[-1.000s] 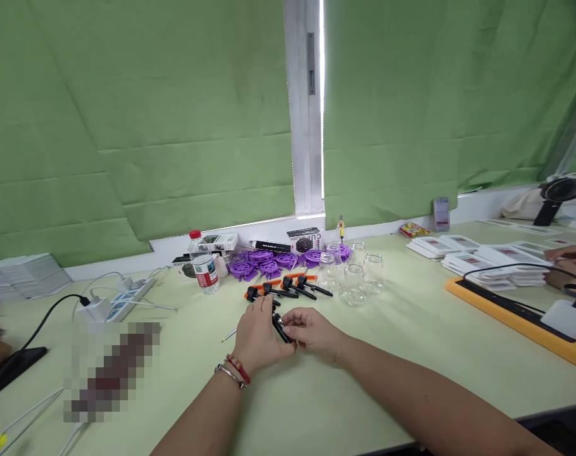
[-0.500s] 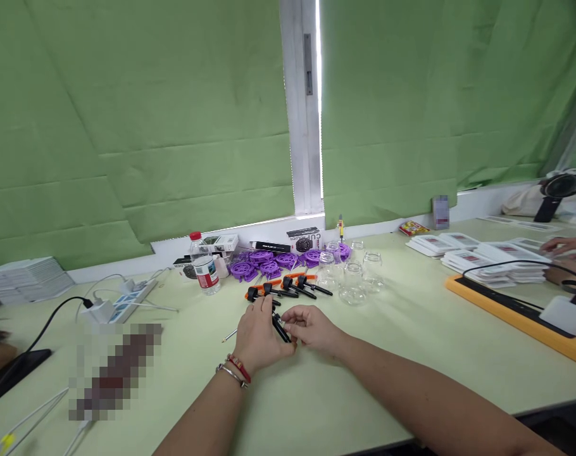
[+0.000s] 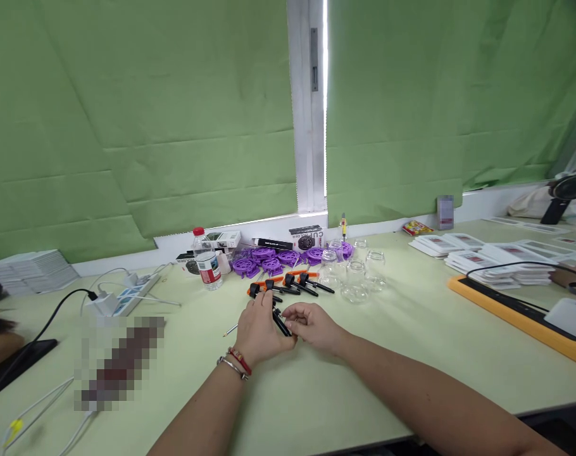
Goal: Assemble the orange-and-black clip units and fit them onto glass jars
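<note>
My left hand is wrapped round a black handled part near the middle of the table. Against that part's right side, my right hand has its thumb and fingertips pressed together; what they pinch is too small to make out. Several black parts with round heads lie just beyond, partly over orange pieces. A thin metal rod sticks out to the left of my left hand. Behind are purple pieces and several clear glass jars.
A red-capped bottle stands back left, near a white power strip. Stacks of white cards and an orange power strip are on the right. Part of another person's hand shows at the right edge.
The view has shifted slightly. My hands keep nearly the same grip on the black part. At the right edge, the other person's hand has moved back from the cards.
</note>
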Action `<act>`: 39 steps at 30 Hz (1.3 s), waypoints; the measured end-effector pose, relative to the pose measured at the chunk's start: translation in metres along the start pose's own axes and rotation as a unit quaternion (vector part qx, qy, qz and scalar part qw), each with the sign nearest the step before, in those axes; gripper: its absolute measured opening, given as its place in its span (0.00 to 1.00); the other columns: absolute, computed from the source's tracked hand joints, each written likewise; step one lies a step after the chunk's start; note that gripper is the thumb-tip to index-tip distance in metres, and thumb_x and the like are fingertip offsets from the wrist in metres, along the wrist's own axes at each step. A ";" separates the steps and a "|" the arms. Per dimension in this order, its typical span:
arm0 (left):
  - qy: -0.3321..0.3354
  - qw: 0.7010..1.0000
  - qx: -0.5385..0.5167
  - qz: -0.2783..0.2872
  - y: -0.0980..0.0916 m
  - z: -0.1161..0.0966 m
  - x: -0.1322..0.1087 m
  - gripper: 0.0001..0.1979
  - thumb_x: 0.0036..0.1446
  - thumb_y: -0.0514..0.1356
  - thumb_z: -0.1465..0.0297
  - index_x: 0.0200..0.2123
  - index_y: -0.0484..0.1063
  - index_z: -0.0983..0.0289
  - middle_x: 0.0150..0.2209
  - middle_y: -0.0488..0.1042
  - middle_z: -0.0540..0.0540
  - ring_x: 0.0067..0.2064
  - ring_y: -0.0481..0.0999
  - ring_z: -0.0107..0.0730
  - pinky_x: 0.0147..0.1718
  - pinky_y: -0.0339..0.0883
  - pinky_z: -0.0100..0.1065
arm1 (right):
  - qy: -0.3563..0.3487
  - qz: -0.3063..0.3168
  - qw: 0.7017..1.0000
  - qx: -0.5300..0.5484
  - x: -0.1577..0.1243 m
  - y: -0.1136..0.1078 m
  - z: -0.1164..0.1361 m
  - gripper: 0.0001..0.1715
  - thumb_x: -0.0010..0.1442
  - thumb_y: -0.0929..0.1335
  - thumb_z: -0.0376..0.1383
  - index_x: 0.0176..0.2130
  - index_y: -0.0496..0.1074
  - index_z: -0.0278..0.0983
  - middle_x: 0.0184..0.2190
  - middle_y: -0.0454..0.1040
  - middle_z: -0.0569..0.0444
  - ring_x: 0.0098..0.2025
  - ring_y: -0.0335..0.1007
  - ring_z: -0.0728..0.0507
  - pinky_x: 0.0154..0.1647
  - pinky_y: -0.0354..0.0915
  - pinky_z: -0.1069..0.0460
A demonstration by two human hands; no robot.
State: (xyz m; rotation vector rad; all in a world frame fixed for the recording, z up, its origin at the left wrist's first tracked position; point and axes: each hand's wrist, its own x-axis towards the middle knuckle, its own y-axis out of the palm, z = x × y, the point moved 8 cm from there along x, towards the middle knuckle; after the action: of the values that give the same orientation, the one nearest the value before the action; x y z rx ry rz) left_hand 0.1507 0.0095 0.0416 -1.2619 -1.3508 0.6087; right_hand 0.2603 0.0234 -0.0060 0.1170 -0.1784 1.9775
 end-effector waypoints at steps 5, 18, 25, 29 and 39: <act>-0.006 1.000 -0.001 0.006 0.002 0.001 0.000 0.45 0.34 0.63 0.53 0.57 0.56 0.63 0.52 0.65 0.62 0.51 0.67 0.50 0.45 0.63 0.42 | 0.052 0.029 0.997 -0.045 -0.001 0.001 -0.006 0.18 0.51 0.70 0.41 0.39 0.70 0.32 0.27 0.70 0.55 0.26 0.65 0.51 0.28 0.62 0.54; -0.002 1.000 0.020 0.003 0.006 0.003 0.001 0.51 0.26 0.66 0.59 0.57 0.54 0.63 0.51 0.64 0.60 0.48 0.66 0.46 0.44 0.62 0.39 | 0.106 0.082 0.991 0.011 -0.010 0.021 -0.008 0.16 0.54 0.66 0.45 0.27 0.67 0.33 0.18 0.67 0.57 0.20 0.60 0.52 0.21 0.57 0.57; 0.004 1.000 0.009 0.006 0.012 0.005 0.002 0.51 0.28 0.65 0.61 0.59 0.53 0.64 0.55 0.60 0.62 0.52 0.64 0.50 0.50 0.59 0.42 | 0.110 0.076 0.991 0.014 -0.009 0.023 -0.012 0.15 0.53 0.66 0.44 0.25 0.66 0.33 0.15 0.68 0.58 0.18 0.63 0.52 0.19 0.56 0.57; 0.001 1.000 -0.012 0.023 0.017 0.009 0.002 0.54 0.29 0.65 0.60 0.61 0.50 0.64 0.59 0.55 0.65 0.57 0.59 0.55 0.54 0.54 0.46 | 0.122 0.073 0.990 0.018 -0.009 0.022 -0.014 0.16 0.51 0.68 0.44 0.25 0.66 0.34 0.16 0.68 0.58 0.20 0.67 0.50 0.20 0.55 0.57; 0.050 0.997 -0.049 -0.012 0.007 0.007 0.002 0.59 0.33 0.66 0.53 0.64 0.40 0.64 0.62 0.51 0.67 0.62 0.52 0.56 0.56 0.49 0.53 | 0.093 0.036 0.995 0.010 -0.001 0.010 -0.016 0.13 0.53 0.67 0.40 0.23 0.64 0.34 0.15 0.64 0.60 0.17 0.56 0.54 0.20 0.54 0.56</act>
State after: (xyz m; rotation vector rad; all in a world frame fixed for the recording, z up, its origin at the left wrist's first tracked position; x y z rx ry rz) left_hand 0.1468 0.0155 0.0343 -1.3369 -1.3232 0.4610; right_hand 0.2520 0.0211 -0.0224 -0.0617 -0.0425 2.0504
